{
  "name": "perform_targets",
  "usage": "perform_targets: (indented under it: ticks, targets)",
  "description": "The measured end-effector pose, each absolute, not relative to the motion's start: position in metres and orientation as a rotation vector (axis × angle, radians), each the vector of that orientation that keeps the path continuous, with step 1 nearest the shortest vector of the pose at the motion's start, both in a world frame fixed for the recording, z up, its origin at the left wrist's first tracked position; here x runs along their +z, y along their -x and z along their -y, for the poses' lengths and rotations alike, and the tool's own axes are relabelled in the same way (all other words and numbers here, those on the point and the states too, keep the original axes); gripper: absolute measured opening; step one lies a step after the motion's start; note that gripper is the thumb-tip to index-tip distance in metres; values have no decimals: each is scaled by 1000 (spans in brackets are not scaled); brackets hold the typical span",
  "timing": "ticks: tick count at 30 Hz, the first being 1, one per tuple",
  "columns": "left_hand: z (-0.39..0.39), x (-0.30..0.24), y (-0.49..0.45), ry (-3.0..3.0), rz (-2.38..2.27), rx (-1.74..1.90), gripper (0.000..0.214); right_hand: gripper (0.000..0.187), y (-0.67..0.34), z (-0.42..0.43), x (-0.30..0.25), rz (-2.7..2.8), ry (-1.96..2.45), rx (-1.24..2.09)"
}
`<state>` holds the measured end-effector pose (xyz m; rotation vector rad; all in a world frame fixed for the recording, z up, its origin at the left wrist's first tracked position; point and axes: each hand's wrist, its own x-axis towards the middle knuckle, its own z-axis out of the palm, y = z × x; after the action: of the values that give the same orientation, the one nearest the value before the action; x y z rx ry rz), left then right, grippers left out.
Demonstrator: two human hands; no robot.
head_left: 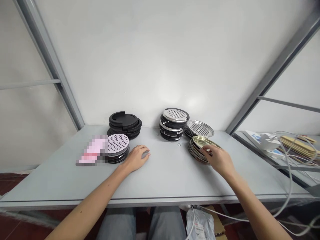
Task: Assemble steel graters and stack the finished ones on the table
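My right hand (pixel 217 158) pinches the near edge of a gold-coloured round metal lid (pixel 203 141) on top of a stack of round metal pieces (pixel 196 154). The fingertips cover part of its rim. My left hand (pixel 138 158) rests on the table with its fingers loosely curved and apart, holding nothing. Just left of it stands a stack of round perforated plates (pixel 117 145) over darker discs. Behind the right hand, a silver slotted plate (pixel 200 128) lies tilted on another stack.
Black round holders (pixel 125 121) are piled at the back left. A stack of black rings with silver perforated tops and wire clips (pixel 175 125) stands at the back centre. A small ring (pixel 179 144) lies nearby. White cables (pixel 287 166) hang beside the table (pixel 162 180) on the right.
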<state>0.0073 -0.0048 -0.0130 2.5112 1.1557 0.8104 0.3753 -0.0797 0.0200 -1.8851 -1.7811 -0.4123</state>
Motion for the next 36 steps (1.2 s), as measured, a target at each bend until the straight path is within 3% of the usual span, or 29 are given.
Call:
perform_targets:
  ticks: [7,19,26,30,36]
  targets:
    - [6,-12,-6,-2520,-1140,804,21,24,-373,86,32,1575,1697,-626]
    - [7,-12,-7,-2476,-1149,847,25,10,-329,92,40,1789,1054,-486]
    - [8,-11,-8,-2376,-1154,1054,31,21,-253,58,11,2234,985,-36]
    - [10,-8,-9,-2370,-1100,1041,32,16,-241,40,13,2363,885,280]
    - [9,-11,-9,-2446,-1086,950,29,28,-243,3,12,2159,1168,243]
